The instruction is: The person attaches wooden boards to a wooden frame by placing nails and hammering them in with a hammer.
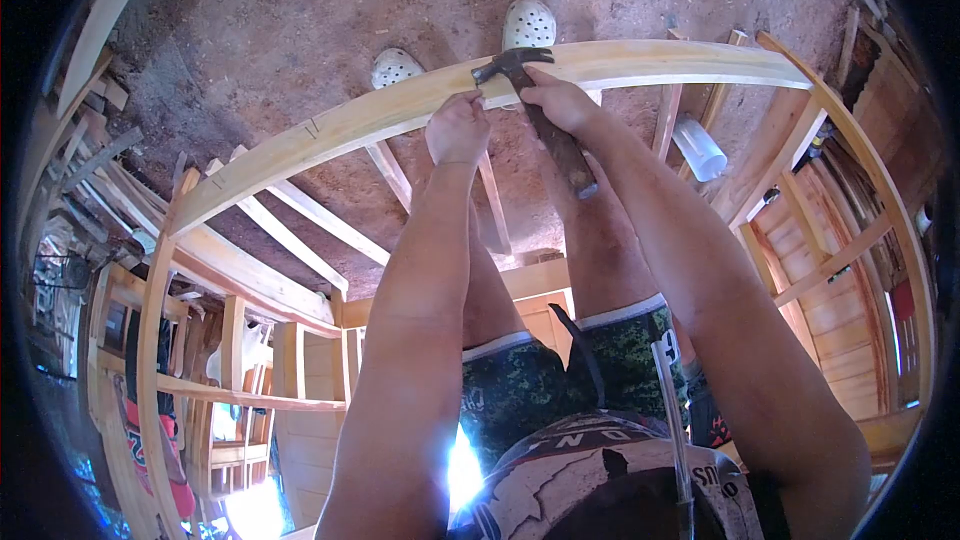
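Note:
My right hand (562,102) is closed round a claw hammer (566,155), high on its dark handle near the head. The hammer's metal head lies over a long pale wooden board (665,56), with the striking face toward my left hand. At the board's near edge, my left hand (460,127) is closed with the fingertips pinched together, just below the hammer face. Whatever it pinches, if anything, is too small to make out. The board spans a wooden frame and looks curved in this wide view. Dark pencil-like marks show on its left part.
Slats (310,220) run from under the board toward me. A translucent plastic container (699,149) lies right of my arm. White clogs (529,24) are on the feet beyond the board, on a dirt floor (300,10). Scrap wood (105,155) is piled at left.

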The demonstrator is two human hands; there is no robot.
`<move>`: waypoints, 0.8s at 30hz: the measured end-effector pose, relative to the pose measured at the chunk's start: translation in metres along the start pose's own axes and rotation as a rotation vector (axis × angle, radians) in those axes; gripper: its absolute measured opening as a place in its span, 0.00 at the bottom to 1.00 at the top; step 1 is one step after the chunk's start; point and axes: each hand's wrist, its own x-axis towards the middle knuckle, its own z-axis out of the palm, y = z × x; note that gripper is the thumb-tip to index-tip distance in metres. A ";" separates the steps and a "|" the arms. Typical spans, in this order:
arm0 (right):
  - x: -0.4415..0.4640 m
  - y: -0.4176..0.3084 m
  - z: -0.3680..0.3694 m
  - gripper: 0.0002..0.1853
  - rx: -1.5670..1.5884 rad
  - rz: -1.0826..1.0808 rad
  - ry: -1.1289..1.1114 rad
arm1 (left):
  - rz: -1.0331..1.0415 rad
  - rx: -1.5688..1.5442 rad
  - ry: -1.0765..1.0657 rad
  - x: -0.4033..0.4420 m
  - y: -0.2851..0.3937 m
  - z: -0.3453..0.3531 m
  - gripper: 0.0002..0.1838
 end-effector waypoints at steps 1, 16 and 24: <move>-0.002 -0.004 0.002 0.34 -0.198 -0.121 0.040 | 0.000 0.000 -0.001 0.001 0.001 -0.001 0.10; -0.001 -0.053 0.027 0.33 -1.160 -0.455 0.025 | -0.035 -0.069 -0.052 0.007 -0.004 -0.003 0.10; 0.020 -0.060 0.020 0.33 -1.277 -0.475 -0.091 | 0.068 -0.120 -0.138 0.017 -0.011 -0.011 0.10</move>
